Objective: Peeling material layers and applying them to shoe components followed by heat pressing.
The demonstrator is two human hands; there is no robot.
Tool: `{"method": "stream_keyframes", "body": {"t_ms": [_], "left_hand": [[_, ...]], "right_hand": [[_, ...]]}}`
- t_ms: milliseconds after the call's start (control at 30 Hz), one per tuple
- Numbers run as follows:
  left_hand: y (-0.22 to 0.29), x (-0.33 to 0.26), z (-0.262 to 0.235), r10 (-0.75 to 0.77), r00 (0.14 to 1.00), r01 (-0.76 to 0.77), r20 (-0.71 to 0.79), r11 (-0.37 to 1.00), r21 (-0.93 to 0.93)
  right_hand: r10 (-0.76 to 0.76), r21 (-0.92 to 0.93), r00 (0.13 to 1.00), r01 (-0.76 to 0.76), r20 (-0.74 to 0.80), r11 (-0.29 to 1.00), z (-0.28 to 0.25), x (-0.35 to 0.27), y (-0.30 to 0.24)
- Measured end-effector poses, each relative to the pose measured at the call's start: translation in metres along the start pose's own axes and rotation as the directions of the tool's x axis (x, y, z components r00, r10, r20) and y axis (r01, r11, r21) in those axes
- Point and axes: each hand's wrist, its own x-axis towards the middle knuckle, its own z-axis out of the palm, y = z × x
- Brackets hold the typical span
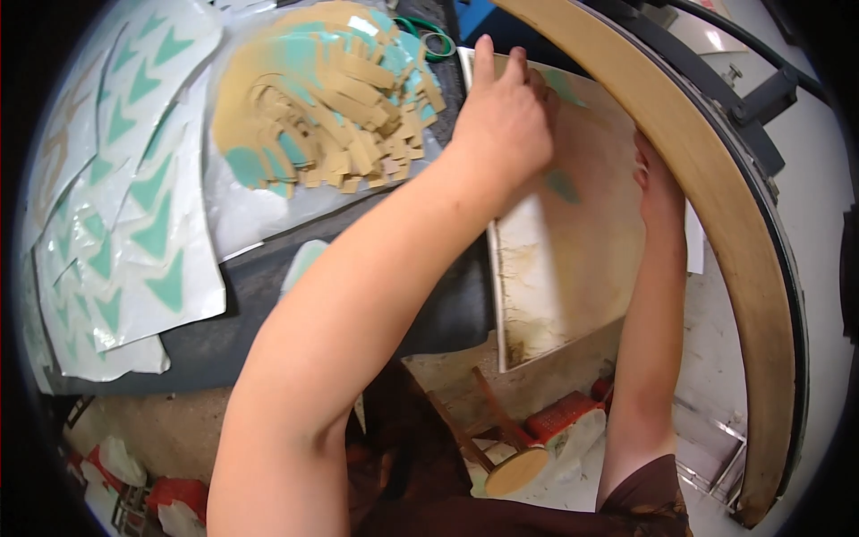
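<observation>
My left hand (506, 116) is over the upper part of a stained, cream-coloured board (528, 286), one finger raised and the others curled down. What those fingers hold, if anything, is hidden. Small green marks (562, 186) show on the board below this hand. My right hand (658, 174) is at the board's right side, close to the inner edge of a wide, tan curved band (716, 188). Its fingers are curled, and the band covers part of the hand. Left of my left hand lies a heap of tan strips (358, 98) on a clear plastic sheet with green patches.
White sheets with green arrow-like shapes (148, 233) cover the dark table (403, 313) at left. A green ring-shaped item (434, 40) lies behind the heap. Black metal brackets (761, 98) back the band. Below are a wooden stool (516, 472) and a red basket (564, 416).
</observation>
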Motion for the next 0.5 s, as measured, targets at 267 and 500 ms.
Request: {"method": "stream_keyframes", "body": {"t_ms": [267,500], "left_hand": [[-0.091,-0.156,-0.107,-0.563,0.602,0.752,0.566,0.160,-0.640],[-0.200,-0.156,-0.107,-0.694,0.299,0.736,0.655,-0.270,-0.621]], "right_hand": [[0.068,0.215,0.746,-0.276,0.663,0.937,0.083,-0.236,-0.057],[0.175,0.331,0.768,-0.453,0.616,0.828,0.246,-0.184,-0.020]]}}
